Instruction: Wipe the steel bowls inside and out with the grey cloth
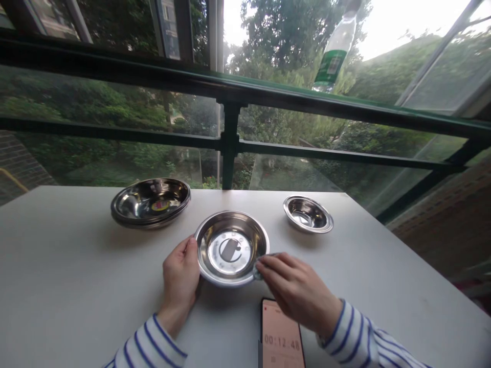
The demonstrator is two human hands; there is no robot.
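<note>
A shiny stainless steel bowl [230, 276] is tilted toward me above the front middle of the white table. My left hand [180, 278] grips its left rim, the thumb on the edge and the fingers hidden beneath. At the lower right rim, my right hand [297, 289] pinches a small greyish-green cloth or scrubbing pad [258, 271] against the metal. Most of that pad is covered by the fingers, so its exact kind is unclear.
A stack of larger steel bowls [151, 223] stands at the back left of the table [76, 286]. Smaller steel bowls [309, 213] sit at the back right. A phone [282, 337] showing a timer lies below my right hand. A bottle [333, 59] rests on the green railing [268, 92].
</note>
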